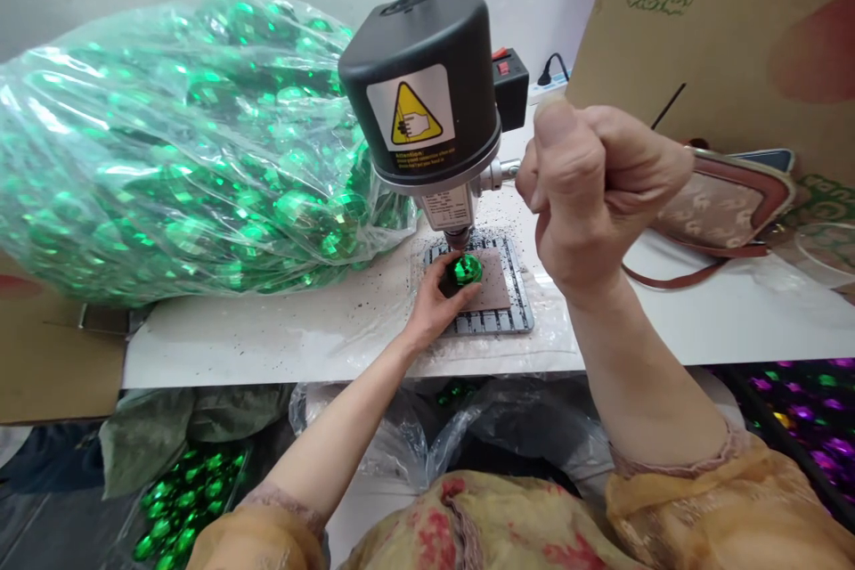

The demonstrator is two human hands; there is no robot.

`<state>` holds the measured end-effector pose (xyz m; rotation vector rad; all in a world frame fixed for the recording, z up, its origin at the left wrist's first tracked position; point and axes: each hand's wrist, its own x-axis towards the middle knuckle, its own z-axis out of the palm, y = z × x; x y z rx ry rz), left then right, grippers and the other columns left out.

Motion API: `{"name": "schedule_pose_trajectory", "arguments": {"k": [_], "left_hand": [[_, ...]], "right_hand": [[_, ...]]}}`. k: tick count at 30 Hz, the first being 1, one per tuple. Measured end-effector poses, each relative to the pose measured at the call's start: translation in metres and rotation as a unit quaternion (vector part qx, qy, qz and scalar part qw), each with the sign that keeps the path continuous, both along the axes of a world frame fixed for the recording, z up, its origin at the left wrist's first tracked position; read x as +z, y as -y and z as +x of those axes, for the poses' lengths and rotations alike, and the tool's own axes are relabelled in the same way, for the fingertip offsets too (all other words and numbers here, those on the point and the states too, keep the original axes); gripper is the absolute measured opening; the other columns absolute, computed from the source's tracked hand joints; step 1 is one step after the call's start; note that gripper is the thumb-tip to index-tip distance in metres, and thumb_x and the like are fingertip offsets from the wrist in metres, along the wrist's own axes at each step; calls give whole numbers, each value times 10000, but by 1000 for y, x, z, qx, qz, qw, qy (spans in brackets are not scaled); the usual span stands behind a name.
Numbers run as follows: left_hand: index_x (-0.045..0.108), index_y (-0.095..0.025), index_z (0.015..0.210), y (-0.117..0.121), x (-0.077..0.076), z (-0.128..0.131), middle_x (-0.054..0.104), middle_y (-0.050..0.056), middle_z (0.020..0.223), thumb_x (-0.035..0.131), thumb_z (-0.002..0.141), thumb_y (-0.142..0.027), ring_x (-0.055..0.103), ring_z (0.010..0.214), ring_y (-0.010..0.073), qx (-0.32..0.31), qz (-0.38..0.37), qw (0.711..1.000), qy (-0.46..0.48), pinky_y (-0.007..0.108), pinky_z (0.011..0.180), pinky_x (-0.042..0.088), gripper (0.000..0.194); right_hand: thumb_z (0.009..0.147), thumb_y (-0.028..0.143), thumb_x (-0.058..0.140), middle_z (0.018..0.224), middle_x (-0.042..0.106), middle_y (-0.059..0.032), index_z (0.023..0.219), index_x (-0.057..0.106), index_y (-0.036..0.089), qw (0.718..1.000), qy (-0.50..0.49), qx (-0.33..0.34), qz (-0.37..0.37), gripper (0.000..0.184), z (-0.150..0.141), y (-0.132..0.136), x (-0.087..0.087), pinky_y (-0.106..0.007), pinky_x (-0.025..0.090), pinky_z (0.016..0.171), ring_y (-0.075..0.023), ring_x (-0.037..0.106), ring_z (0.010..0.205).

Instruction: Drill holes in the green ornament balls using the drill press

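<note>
Head view: left hand fingers pinch green ball on drill plate, directly under bit. Right hand fisted on feed lever, raised above table front edge.

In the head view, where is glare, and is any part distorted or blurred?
Head view: strong glare on the clear bag of green balls; the right hand looms large, slightly soft; the left hand and green ball are sharp; straight edges bow toward the corners.
</note>
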<state>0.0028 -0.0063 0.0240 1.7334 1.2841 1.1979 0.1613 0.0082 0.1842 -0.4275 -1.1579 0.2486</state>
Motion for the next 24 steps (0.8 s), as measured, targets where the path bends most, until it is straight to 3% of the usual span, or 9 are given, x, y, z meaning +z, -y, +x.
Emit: {"name": "schedule_pose_trajectory", "arguments": {"k": [7,12,19,24], "left_hand": [[603,-195,1205,2,-7,9,702,94,1157,827,732,-527,676,1079,243,54,-27,994,89,421,982,540,620],[586,-190,1174,1,-8,14,700,79,1075,862,697,-497,687,986,217,43,-45,992,112,404,924,560,631],[588,-193,1174,5,-10,13,695,86,1106,855,721,-467,684,1008,213,33,-22,993,108,390,921,566,593],[588,-199,1181,4,-10,10,693,81,1104,848,731,-468,678,1017,218,22,-23,995,96,398,934,557,585]], "right_hand": [[918,360,610,451,352,50,515,286,192,1000,4,-4,13,543,0,1,1,-308,226,442,-53,305,401],[923,345,594,458,322,51,497,324,184,999,12,-29,-28,529,0,6,9,-277,235,477,-34,310,431],[825,544,627,442,314,57,481,378,177,1000,10,-1,-19,561,1,-1,25,-296,201,472,-36,278,422],[890,301,639,446,345,63,488,391,184,999,-10,35,2,487,1,-1,19,-301,196,472,-38,307,396]]}}
